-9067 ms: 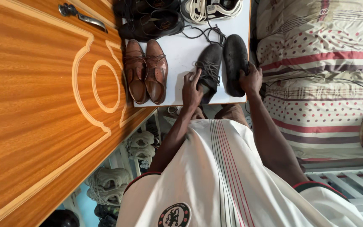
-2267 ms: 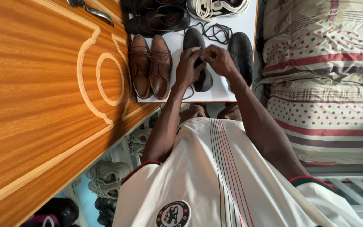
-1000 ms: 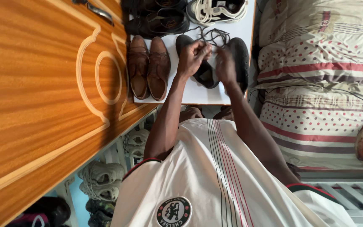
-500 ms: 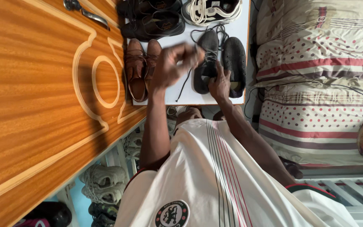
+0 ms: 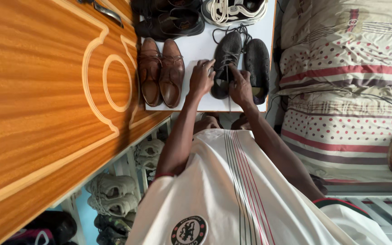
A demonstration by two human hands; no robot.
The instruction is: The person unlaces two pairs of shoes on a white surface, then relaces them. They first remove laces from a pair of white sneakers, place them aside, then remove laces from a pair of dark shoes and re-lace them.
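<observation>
Wooden door (image 5: 46, 90): fills the left side, orange-brown with a pale inlaid ring, well left of the dark lace-up shoe.
Metal handle (image 5: 107, 11): at the door's top edge.
Shoe rack (image 5: 114, 190): below the worktop, holding pale knitted shoes, low and left of the dark lace-up shoe.
Brown dress shoes (image 5: 162, 72): a pair side by side on the white worktop (image 5: 196, 47), left of the dark lace-up shoe.
Black slip-on shoes (image 5: 171, 22): at the worktop's far edge, up and left of the dark lace-up shoe.
Left hand (image 5: 201, 78): rests against the dark lace-up shoe's left flank, fingers curled; its grip looks narrow, pinching at the lace.
Dark lace-up shoe (image 5: 225, 56): lies on the worktop between both hands, laces (image 5: 232, 34) trailing loose from its far end.
Right hand (image 5: 240, 86): touches the same shoe's near right side, fingers bent at the lace; whether the grip is fully closed I cannot tell.
Second dark shoe (image 5: 257, 63): just right of the first.
White sneaker (image 5: 234, 9): beyond the dark shoe.
Bed (image 5: 345, 81): right of the dark shoe, with spotted, striped bedding.
</observation>
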